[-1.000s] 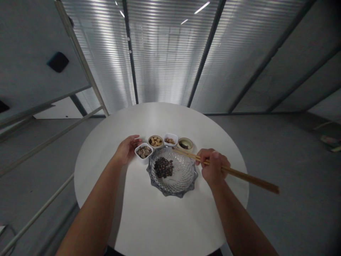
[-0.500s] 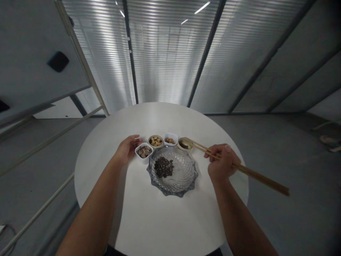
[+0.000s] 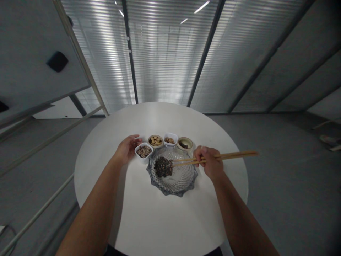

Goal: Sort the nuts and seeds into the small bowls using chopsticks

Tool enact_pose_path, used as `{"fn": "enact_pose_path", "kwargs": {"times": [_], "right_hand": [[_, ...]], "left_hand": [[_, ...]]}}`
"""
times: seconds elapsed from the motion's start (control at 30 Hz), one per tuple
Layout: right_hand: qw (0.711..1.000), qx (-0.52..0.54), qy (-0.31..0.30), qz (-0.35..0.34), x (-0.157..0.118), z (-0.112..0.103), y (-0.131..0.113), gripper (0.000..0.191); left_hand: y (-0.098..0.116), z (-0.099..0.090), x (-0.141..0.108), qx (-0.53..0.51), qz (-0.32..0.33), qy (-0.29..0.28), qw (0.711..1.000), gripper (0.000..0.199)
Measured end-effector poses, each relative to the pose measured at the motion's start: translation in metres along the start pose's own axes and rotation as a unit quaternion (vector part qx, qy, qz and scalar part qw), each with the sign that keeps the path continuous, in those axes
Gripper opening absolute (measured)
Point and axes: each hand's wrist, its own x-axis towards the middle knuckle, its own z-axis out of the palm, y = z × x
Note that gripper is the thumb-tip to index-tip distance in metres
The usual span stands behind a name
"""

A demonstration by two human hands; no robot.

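My right hand (image 3: 210,161) is closed around a pair of chopsticks (image 3: 234,155). Their tips reach into a scalloped glass bowl (image 3: 183,177), at the edge of a heap of small dark brown seeds or beans (image 3: 163,167) on its left side. Beside a square white dish (image 3: 144,152) of striped seeds rests my left hand (image 3: 128,148), fingers loosely spread and holding nothing. Behind the bowl stand a round dish (image 3: 155,141) of pale nuts, a white dish (image 3: 170,139) of brownish nuts, and a round dish (image 3: 185,143) with a few dark pieces.
Everything stands on a round white table (image 3: 160,220). A metal frame with a grey panel (image 3: 34,42) rises at the left, and blinds (image 3: 162,64) cover the glass wall beyond the table.
My right hand has moved left and the chopstick tips have swung from the right-hand round dish to the dark heap in the glass bowl. My left hand has stayed in place.
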Motion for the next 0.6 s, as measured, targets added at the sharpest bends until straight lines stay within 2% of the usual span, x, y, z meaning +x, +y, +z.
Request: {"fn": "enact_pose_path", "kwargs": {"times": [0.27,0.6], "right_hand": [[0.999,-0.016,-0.03,0.025,0.0015,0.0001,0.0019,0.052],[0.996,-0.059,-0.029,0.062,0.0002,0.0024,0.0025,0.051]], "left_hand": [[0.0002,0.0008,-0.001,-0.002,0.002,-0.001,1.0,0.017],[0.0011,0.0009,-0.0011,-0.002,-0.006,-0.006,1.0,0.017]]}}
